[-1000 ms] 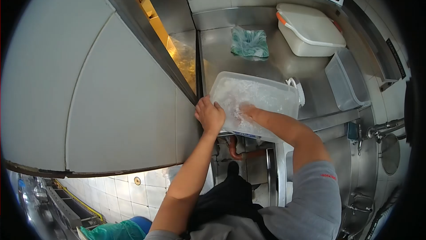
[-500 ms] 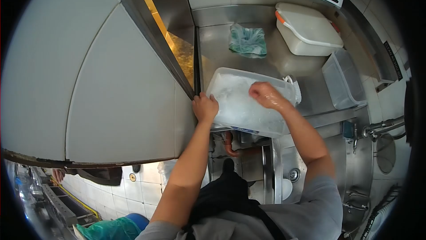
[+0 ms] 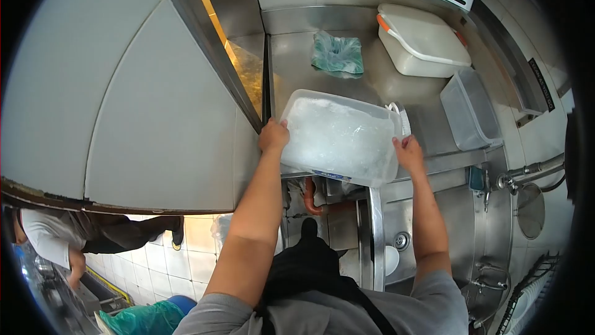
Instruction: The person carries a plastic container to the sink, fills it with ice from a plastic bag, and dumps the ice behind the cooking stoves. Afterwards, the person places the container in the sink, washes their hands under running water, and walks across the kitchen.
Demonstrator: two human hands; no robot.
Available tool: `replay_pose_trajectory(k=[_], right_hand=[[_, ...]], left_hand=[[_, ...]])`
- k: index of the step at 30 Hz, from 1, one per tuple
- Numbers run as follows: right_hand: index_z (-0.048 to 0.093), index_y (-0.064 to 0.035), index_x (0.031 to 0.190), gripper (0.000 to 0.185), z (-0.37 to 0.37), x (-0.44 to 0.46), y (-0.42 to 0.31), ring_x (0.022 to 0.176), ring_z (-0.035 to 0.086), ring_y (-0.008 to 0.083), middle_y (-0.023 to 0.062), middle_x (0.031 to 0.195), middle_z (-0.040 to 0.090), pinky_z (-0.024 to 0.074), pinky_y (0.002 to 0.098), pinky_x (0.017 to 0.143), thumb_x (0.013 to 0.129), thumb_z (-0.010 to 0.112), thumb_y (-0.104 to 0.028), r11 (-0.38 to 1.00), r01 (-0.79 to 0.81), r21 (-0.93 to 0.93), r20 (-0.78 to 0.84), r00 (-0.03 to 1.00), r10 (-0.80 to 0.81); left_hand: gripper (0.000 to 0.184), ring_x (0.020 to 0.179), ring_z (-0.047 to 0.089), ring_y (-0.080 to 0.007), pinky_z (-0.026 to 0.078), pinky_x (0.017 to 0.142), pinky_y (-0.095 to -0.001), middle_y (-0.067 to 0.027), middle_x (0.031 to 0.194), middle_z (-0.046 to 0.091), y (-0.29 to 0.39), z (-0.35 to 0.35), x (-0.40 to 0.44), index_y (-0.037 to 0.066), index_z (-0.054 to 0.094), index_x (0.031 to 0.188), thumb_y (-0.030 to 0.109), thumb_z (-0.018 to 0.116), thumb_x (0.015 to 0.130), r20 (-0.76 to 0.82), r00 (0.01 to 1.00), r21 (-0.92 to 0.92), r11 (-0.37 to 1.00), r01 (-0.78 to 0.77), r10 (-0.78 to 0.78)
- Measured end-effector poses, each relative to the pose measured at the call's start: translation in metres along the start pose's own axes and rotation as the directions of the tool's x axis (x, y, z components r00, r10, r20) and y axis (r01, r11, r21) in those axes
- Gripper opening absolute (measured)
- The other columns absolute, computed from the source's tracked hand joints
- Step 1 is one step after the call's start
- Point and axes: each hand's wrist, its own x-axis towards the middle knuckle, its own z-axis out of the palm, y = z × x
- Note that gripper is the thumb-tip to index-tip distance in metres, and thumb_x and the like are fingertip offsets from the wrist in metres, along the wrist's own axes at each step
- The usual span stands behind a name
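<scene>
Yes, both hands are clamped on: the left hand [image 3: 274,135] wraps one end of a translucent plastic tub [image 3: 372,179], the right hand [image 3: 409,152] pinches the opposite rim. It's a round-cornered rectangle at the front edge of the shiny steel counter [image 3: 297,65], its white contents [image 3: 338,140] cloudy, powder or foam, can't tell which. Beyond lies a crumpled green sheet [image 3: 338,55], thin and wrinkled; to its right, a smooth cream bin [image 3: 427,40] with orange handles.
</scene>
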Motion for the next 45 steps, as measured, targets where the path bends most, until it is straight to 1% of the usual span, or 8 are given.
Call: replay_pose_trajectory(k=[3,9,11,26,32,37,39,45], right_hand=[[0.055,0.0016,0.081,0.034,0.023,-0.001,0.013,0.078,0.062,0.0404,0.0231,0.08,0.062,0.048,0.0453,0.069,0.078,0.067,-0.03,0.992,-0.121,0.024,0.066,0.991,0.119],[0.052,0.0043,0.068,0.022,0.027,0.013,0.039,0.057,0.053,0.0224,0.0151,0.061,0.053,0.0429,0.0373,0.057,0.077,0.059,-0.014,0.954,-0.166,0.252,0.158,0.979,0.128],[0.046,-0.0041,0.061,0.021,0.021,0.003,0.039,0.054,0.039,0.0093,-0.002,0.056,0.041,0.0333,0.0304,0.049,0.077,0.058,-0.008,0.932,-0.097,0.351,0.143,0.989,0.049],[0.051,-0.0033,0.065,0.01,-0.078,-0.156,0.023,0.056,0.038,0.0065,-0.0043,0.06,0.042,0.0322,0.0262,0.049,0.075,0.049,-0.003,0.875,-0.316,0.367,0.324,0.925,0.198],[0.062,-0.0031,0.08,0.015,-0.103,-0.268,-0.002,0.058,0.042,0.0039,-0.0072,0.066,0.05,0.0333,0.0231,0.05,0.081,0.048,-0.008,0.914,-0.152,0.375,0.356,0.934,0.01],[0.062,-0.0011,0.089,0.015,-0.093,-0.346,-0.042,0.061,0.048,0.0056,-0.003,0.075,0.058,0.0365,0.0216,0.053,0.08,0.053,-0.01,0.848,-0.15,0.508,0.481,0.866,-0.136],[0.061,-0.0007,0.088,0.013,-0.073,-0.356,-0.044,0.063,0.05,0.0067,-0.0015,0.076,0.059,0.0393,0.0224,0.055,0.079,0.054,-0.008,0.832,-0.179,0.525,0.551,0.816,-0.172],[0.058,0.0015,0.085,0.013,-0.011,-0.438,-0.143,0.068,0.056,0.0114,0.0044,0.08,0.061,0.0456,0.0241,0.066,0.076,0.048,0.001,0.725,-0.292,0.624,0.644,0.718,-0.265]], left_hand=[[0.036,0.102,0.059,-0.0391,0.047,0.087,-0.0479,-0.0176,0.109,0.063,-0.008,0.008,0.002,0.006,0.059,0.111,0.035,0.052,0.091,-0.042,0.999,0.036,0.999,-0.022,0.024],[0.034,0.093,0.059,-0.0432,0.046,0.081,-0.0487,-0.0236,0.094,0.064,-0.019,0.01,-0.027,0.001,0.064,0.091,0.034,0.053,0.091,-0.061,0.988,-0.082,0.986,-0.145,0.14],[0.034,0.09,0.059,-0.0435,0.047,0.079,-0.0491,-0.0241,0.092,0.064,-0.024,0.012,-0.038,0.001,0.063,0.089,0.033,0.053,0.09,-0.071,0.988,-0.084,0.986,-0.145,0.139],[0.027,0.072,0.059,-0.0457,0.047,0.066,-0.0511,-0.0256,0.072,0.061,-0.117,0.004,-0.208,-0.002,0.054,0.077,0.023,0.057,0.088,-0.085,0.964,-0.253,0.93,-0.267,0.254],[0.026,0.075,0.061,-0.0444,0.048,0.07,-0.0519,-0.0271,0.076,0.062,-0.21,-0.016,-0.295,-0.003,0.058,0.08,0.022,0.056,0.088,-0.154,0.942,-0.334,0.882,-0.333,0.297],[0.025,0.081,0.059,-0.0442,0.046,0.073,-0.0513,-0.0252,0.082,0.062,-0.297,-0.088,-0.379,-0.001,0.06,0.083,0.022,0.054,0.09,-0.191,0.976,-0.412,0.894,-0.174,0.102],[0.025,0.083,0.06,-0.043,0.046,0.075,-0.0509,-0.0251,0.082,0.063,-0.324,-0.121,-0.416,-0.002,0.061,0.085,0.021,0.053,0.09,-0.036,0.997,-0.408,0.91,-0.079,0.07],[0.031,0.079,0.06,-0.0444,0.048,0.073,-0.0499,-0.0286,0.08,0.061,-0.432,-0.17,-0.492,-0.003,0.06,0.086,0.025,0.05,0.092,-0.235,0.969,-0.386,0.922,-0.021,-0.077]])
